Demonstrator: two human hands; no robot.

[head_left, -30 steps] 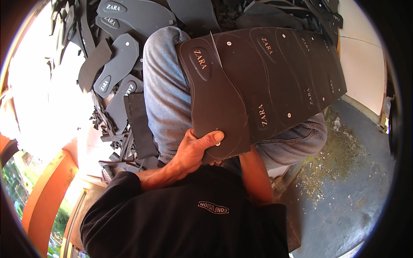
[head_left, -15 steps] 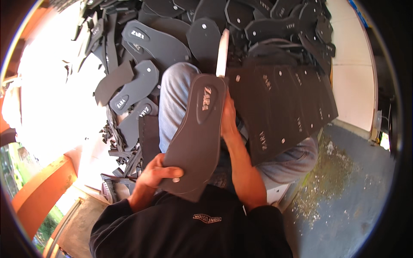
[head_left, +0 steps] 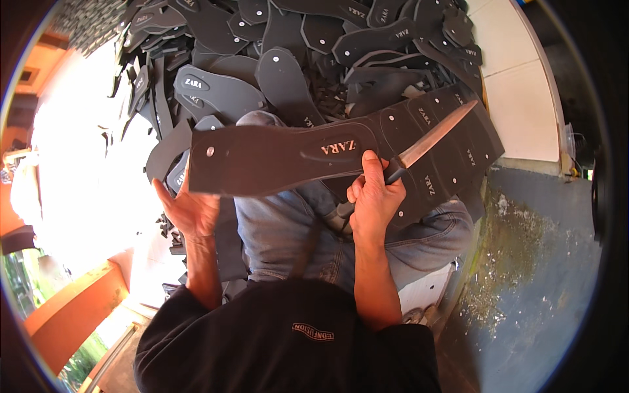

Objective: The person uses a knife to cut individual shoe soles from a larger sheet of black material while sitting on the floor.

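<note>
A black foam shoe sole [head_left: 262,157] lies crosswise over my lap, its wide end to the right and a small white dot at its left end. My right hand [head_left: 377,200] is closed round the dark handle of a knife [head_left: 439,134], whose long blade points up and right. The thumb of that hand also presses on the sole's right end. By the sole's left end is my left hand [head_left: 191,206], its fingers apart; some of them are hidden by the sole. Under the knife, a black foam sheet [head_left: 468,134] marked with sole outlines rests on my right leg.
A heap of black cut soles [head_left: 229,82] spreads across the far side, with dark scraps among them. White tiles [head_left: 517,85] border it on the right. Nearer on the right is a grey-blue floor [head_left: 537,262] with pale debris. An orange curved piece [head_left: 75,298] stands at left.
The sole has swung from upright to crosswise, its lettered end now to the right. My left hand has let go its thumb grip and spread open. The knife has tilted rightward with my right hand.
</note>
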